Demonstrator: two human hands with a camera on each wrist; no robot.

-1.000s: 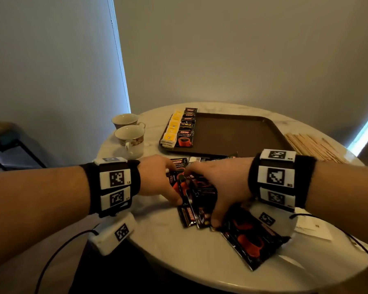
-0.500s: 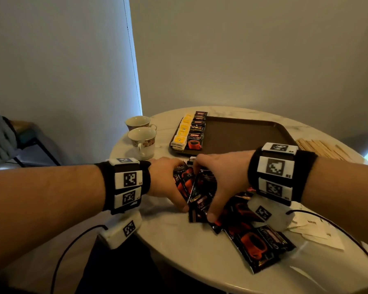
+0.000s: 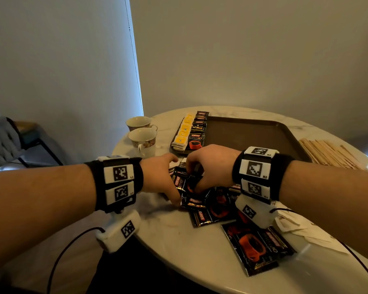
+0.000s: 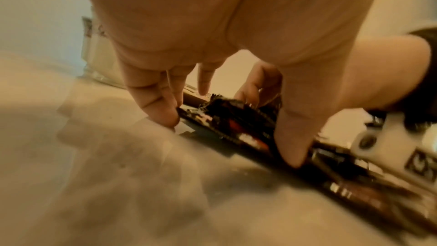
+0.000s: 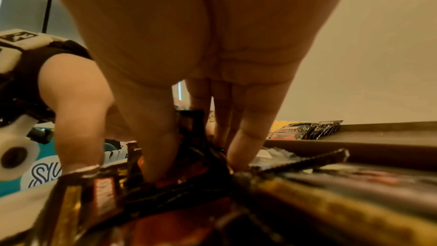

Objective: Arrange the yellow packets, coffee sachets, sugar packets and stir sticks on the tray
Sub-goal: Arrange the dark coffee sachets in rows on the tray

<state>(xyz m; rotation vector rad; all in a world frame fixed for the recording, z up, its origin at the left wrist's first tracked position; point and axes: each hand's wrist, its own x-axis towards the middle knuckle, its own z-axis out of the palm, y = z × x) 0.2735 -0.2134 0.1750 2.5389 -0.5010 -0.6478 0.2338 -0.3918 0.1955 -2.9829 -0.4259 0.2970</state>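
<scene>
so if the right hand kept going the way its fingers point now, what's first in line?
The right hand points down into the loose coffee sachets, already gripping some; below them is only the table.

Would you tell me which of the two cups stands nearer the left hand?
The floral-banded cup, nearer the left hand; the other cup stands behind it.
</scene>
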